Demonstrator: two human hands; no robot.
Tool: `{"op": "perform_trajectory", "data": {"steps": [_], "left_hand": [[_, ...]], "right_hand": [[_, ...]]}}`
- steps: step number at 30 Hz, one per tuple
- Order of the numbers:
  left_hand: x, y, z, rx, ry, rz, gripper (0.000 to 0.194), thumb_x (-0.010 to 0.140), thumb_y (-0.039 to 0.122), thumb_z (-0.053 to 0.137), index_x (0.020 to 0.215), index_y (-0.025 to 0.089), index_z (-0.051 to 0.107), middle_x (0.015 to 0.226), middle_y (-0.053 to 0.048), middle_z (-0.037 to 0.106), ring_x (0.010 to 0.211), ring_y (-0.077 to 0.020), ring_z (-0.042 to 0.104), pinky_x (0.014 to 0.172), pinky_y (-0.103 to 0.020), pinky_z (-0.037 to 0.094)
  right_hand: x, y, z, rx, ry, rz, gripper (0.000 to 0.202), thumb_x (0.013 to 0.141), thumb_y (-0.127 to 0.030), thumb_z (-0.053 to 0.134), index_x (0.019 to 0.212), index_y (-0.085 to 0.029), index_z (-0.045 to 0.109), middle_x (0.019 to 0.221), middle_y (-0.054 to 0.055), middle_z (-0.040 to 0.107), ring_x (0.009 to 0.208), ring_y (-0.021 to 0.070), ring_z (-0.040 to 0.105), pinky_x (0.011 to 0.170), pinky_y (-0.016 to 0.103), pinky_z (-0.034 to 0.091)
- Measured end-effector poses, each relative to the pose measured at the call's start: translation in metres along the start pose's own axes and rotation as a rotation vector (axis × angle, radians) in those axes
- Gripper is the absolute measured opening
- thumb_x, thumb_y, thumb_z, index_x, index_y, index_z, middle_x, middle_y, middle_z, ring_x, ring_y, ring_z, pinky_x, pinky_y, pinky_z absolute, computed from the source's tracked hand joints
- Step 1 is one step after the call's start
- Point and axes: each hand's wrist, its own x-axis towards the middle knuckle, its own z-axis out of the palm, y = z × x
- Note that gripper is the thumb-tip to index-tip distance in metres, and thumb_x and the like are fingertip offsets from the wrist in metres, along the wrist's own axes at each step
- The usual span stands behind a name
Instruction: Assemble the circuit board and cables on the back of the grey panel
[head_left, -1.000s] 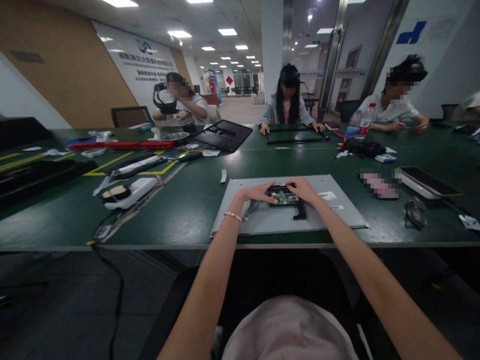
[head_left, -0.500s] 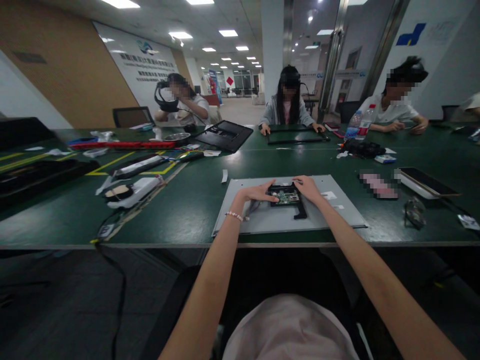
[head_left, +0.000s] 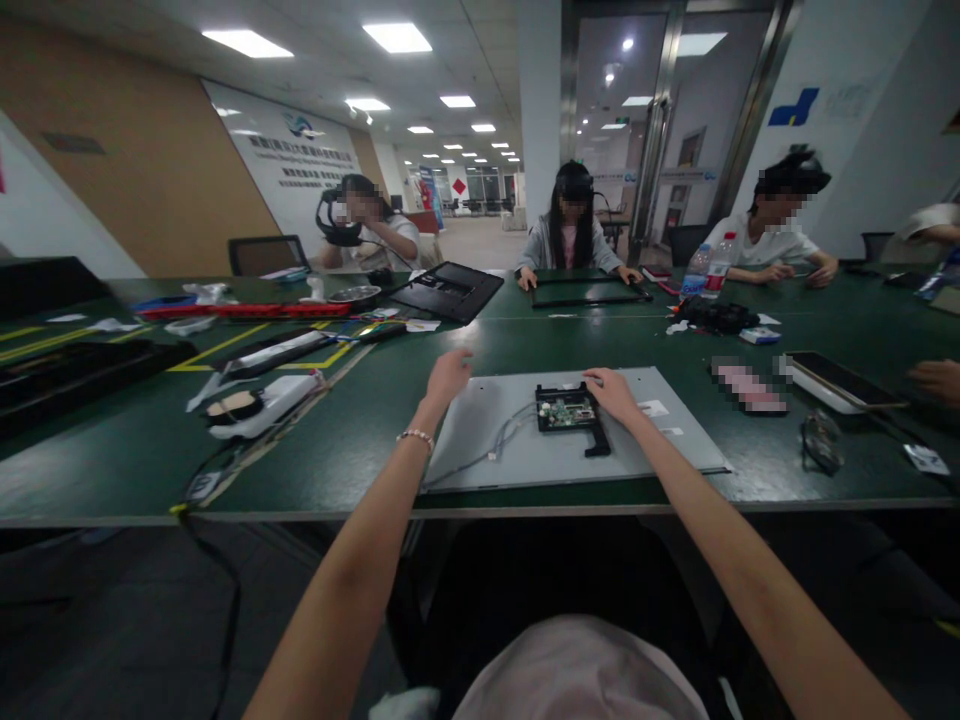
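A flat grey display panel (head_left: 480,460) lies face-down or back-up on the table in front of me. On it sits a black plastic bracket (head_left: 598,440) with a green circuit board (head_left: 568,412) in its frame. My right hand (head_left: 613,392) grips the bracket's upper right corner with its fingertips. My left hand (head_left: 448,378) is raised off the board, above the panel's upper left corner, fingers loosely apart and slightly blurred, with nothing visible in them. A grey cable (head_left: 510,435) runs from the board's left side across the panel.
To the left are a white tool-like object (head_left: 270,405), a black cord (head_left: 234,590) and a red bar (head_left: 255,311). On the right lie glasses (head_left: 820,440), a phone (head_left: 750,387) and a white-and-dark device (head_left: 840,380). Bottles (head_left: 718,268) and co-workers are across the table.
My left hand has let go of the circuit board's left side and moved left and away, uncovering the cable. My right hand stays at the bracket. The view has tilted up slightly.
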Motion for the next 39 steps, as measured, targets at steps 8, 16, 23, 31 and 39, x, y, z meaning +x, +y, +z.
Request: {"op": "perform_trajectory", "data": {"steps": [8, 16, 23, 31, 39], "left_hand": [[-0.019, -0.019, -0.005, 0.323, -0.134, -0.108, 0.044, 0.083, 0.008, 0.047, 0.122, 0.013, 0.067, 0.120, -0.017, 0.069, 0.114, -0.0276, 0.065, 0.095, -0.032, 0.049], [-0.026, -0.026, 0.002, 0.283, -0.083, -0.136, 0.041, 0.087, 0.016, 0.044, 0.118, 0.017, 0.072, 0.115, -0.014, 0.073, 0.110, -0.0262, 0.067, 0.093, -0.030, 0.050], [-0.030, -0.033, 0.002, 0.115, -0.043, -0.171, 0.044, 0.085, 0.011, 0.047, 0.122, 0.016, 0.070, 0.122, -0.011, 0.071, 0.114, -0.0224, 0.065, 0.098, -0.027, 0.046], [-0.031, -0.033, 0.002, 0.109, 0.021, -0.236, 0.040, 0.083, 0.012, 0.048, 0.114, 0.014, 0.073, 0.118, -0.011, 0.072, 0.110, -0.0211, 0.066, 0.095, -0.025, 0.047], [-0.033, -0.026, -0.005, 0.151, 0.078, -0.217, 0.040, 0.091, 0.015, 0.040, 0.112, 0.014, 0.074, 0.119, -0.010, 0.072, 0.110, -0.0216, 0.065, 0.097, -0.027, 0.046]], "right_hand": [[-0.003, -0.004, -0.003, -0.024, 0.008, 0.007, 0.025, 0.089, -0.018, 0.054, 0.103, -0.018, 0.075, 0.107, 0.010, 0.074, 0.104, 0.0228, 0.068, 0.099, 0.037, 0.048], [-0.003, 0.000, -0.002, -0.044, -0.004, -0.006, 0.024, 0.091, -0.018, 0.054, 0.105, -0.015, 0.074, 0.110, 0.012, 0.074, 0.107, 0.0243, 0.067, 0.100, 0.039, 0.048], [-0.004, 0.001, -0.001, -0.042, -0.001, -0.010, 0.024, 0.091, -0.017, 0.054, 0.106, -0.017, 0.073, 0.111, 0.012, 0.073, 0.107, 0.0239, 0.067, 0.100, 0.038, 0.047], [-0.005, -0.001, -0.003, -0.045, -0.003, -0.021, 0.023, 0.091, -0.017, 0.054, 0.105, -0.018, 0.073, 0.109, 0.011, 0.073, 0.104, 0.0232, 0.067, 0.100, 0.038, 0.048], [-0.005, -0.005, -0.005, -0.047, 0.006, -0.049, 0.025, 0.091, -0.017, 0.053, 0.106, -0.017, 0.072, 0.111, 0.012, 0.073, 0.107, 0.0245, 0.066, 0.101, 0.040, 0.047]]}}
